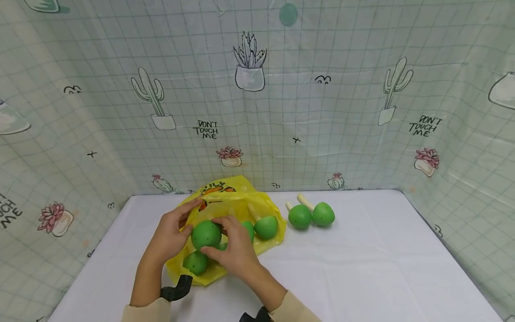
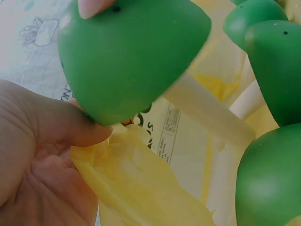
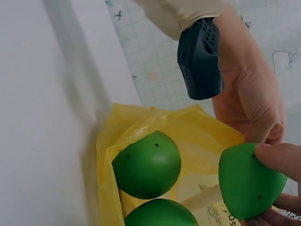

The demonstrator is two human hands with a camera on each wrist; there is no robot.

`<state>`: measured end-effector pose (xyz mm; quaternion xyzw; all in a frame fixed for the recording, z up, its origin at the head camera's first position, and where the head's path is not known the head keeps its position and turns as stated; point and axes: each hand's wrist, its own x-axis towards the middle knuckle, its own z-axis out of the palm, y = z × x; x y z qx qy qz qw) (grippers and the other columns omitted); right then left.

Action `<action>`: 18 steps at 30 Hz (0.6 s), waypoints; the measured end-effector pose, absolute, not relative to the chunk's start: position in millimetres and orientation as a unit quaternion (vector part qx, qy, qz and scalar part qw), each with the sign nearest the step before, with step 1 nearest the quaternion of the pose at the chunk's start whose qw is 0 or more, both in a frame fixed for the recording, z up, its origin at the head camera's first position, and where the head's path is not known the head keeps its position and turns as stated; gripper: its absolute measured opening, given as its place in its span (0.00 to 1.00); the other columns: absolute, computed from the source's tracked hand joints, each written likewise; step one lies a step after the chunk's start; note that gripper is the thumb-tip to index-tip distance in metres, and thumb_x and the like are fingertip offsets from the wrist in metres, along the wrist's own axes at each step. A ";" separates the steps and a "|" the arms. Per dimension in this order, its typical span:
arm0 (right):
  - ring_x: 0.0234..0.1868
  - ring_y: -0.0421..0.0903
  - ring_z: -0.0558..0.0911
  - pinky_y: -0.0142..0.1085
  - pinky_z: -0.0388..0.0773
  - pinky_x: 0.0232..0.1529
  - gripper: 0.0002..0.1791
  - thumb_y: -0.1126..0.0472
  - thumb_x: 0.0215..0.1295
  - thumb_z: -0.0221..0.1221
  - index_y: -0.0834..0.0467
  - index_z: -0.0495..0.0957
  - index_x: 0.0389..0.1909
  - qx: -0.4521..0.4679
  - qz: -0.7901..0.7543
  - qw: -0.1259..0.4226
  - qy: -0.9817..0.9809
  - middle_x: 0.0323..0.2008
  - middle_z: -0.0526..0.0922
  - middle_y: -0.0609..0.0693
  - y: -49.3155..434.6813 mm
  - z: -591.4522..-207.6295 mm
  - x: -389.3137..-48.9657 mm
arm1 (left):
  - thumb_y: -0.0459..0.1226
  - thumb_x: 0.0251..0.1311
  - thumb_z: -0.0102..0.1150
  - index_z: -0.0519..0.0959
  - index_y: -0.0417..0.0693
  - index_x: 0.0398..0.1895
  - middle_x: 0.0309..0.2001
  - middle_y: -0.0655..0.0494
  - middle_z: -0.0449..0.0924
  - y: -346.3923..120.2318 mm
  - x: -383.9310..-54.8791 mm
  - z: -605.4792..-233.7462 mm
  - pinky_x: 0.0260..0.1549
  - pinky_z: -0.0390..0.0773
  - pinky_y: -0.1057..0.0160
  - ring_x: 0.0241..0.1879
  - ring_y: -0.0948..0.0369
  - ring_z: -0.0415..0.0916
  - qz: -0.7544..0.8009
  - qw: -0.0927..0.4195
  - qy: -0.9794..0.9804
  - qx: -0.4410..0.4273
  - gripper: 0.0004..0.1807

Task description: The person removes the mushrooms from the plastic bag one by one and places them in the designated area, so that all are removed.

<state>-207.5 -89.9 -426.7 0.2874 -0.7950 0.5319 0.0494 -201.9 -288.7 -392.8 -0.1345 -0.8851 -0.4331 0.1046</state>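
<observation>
A yellow plastic bag lies with its mouth toward me. My left hand pinches the bag's edge between thumb and fingers; the left wrist view shows the gathered film under the thumb. Between thumb and fingers my right hand holds a green toy mushroom by its dotted cap at the bag's mouth. Its pale stem points into the bag. Several like mushrooms lie inside, among them one at the near left and one at the right. Fingers hide part of the held cap.
Two more green toy mushrooms, a left one and a right one, lie on the white table right of the bag. A patterned cloth hangs behind and at both sides. A black wrist mount sits on the left wrist.
</observation>
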 end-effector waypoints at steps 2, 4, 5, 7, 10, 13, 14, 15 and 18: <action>0.60 0.52 0.80 0.47 0.82 0.63 0.33 0.61 0.58 0.78 0.64 0.78 0.63 0.289 0.543 0.050 -0.787 0.57 0.79 0.55 -88.9 -426.0 -208.1 | 0.13 0.63 0.52 0.70 0.35 0.75 0.77 0.43 0.67 -289.1 -202.5 -393.4 0.65 0.74 0.43 0.71 0.39 0.69 -0.431 0.106 -0.885 -0.136 0.35; 0.60 0.53 0.81 0.48 0.82 0.63 0.33 0.62 0.58 0.78 0.65 0.78 0.63 0.288 0.549 0.052 -0.783 0.57 0.79 0.56 -87.8 -425.2 -208.1 | 0.13 0.63 0.52 0.70 0.35 0.75 0.77 0.43 0.67 -289.3 -202.6 -394.0 0.65 0.74 0.43 0.71 0.39 0.69 -0.430 0.107 -0.886 -0.137 0.35; 0.60 0.53 0.81 0.48 0.82 0.63 0.33 0.62 0.58 0.78 0.65 0.78 0.63 0.287 0.552 0.053 -0.781 0.58 0.79 0.56 -87.1 -424.3 -207.9 | 0.13 0.63 0.52 0.70 0.35 0.75 0.77 0.43 0.67 -289.4 -202.6 -394.5 0.65 0.74 0.43 0.71 0.39 0.69 -0.429 0.108 -0.886 -0.136 0.35; 0.60 0.52 0.81 0.47 0.82 0.63 0.33 0.62 0.58 0.78 0.64 0.77 0.63 0.285 0.552 0.054 -0.782 0.58 0.79 0.55 -85.2 -422.0 -207.2 | 0.12 0.63 0.52 0.70 0.35 0.75 0.77 0.42 0.67 -289.4 -202.4 -394.9 0.65 0.74 0.43 0.71 0.39 0.70 -0.428 0.110 -0.887 -0.137 0.35; 0.60 0.52 0.81 0.46 0.82 0.63 0.33 0.63 0.58 0.78 0.64 0.77 0.63 0.282 0.554 0.057 -0.781 0.59 0.80 0.55 -81.7 -417.9 -207.0 | 0.12 0.63 0.52 0.71 0.35 0.75 0.76 0.42 0.67 -289.0 -202.1 -394.9 0.64 0.75 0.43 0.71 0.39 0.70 -0.427 0.111 -0.887 -0.137 0.35; 0.60 0.53 0.82 0.44 0.82 0.63 0.33 0.63 0.58 0.78 0.64 0.77 0.63 0.283 0.556 0.064 -0.779 0.59 0.80 0.56 -78.0 -414.5 -207.6 | 0.12 0.63 0.52 0.70 0.35 0.75 0.77 0.42 0.67 -288.6 -202.2 -394.5 0.64 0.75 0.43 0.71 0.38 0.70 -0.425 0.110 -0.888 -0.137 0.35; 0.60 0.53 0.82 0.44 0.82 0.63 0.33 0.64 0.58 0.78 0.64 0.77 0.63 0.283 0.558 0.065 -0.778 0.59 0.80 0.56 -76.7 -413.5 -207.8 | 0.12 0.63 0.52 0.70 0.35 0.75 0.77 0.42 0.67 -288.5 -202.3 -394.3 0.64 0.75 0.43 0.71 0.38 0.69 -0.424 0.110 -0.889 -0.136 0.35; 0.60 0.53 0.82 0.43 0.82 0.63 0.33 0.64 0.58 0.78 0.65 0.77 0.63 0.283 0.560 0.066 -0.776 0.59 0.80 0.57 -75.5 -412.5 -207.9 | 0.12 0.63 0.52 0.70 0.35 0.75 0.77 0.42 0.67 -288.3 -202.4 -394.2 0.64 0.74 0.43 0.71 0.38 0.69 -0.423 0.109 -0.889 -0.135 0.35; 0.61 0.54 0.81 0.42 0.81 0.64 0.33 0.64 0.58 0.77 0.65 0.77 0.64 0.280 0.566 0.066 -0.772 0.59 0.80 0.57 -71.2 -409.8 -207.8 | 0.12 0.63 0.52 0.70 0.35 0.75 0.77 0.42 0.67 -288.0 -202.3 -393.8 0.65 0.74 0.43 0.71 0.38 0.69 -0.421 0.107 -0.891 -0.134 0.35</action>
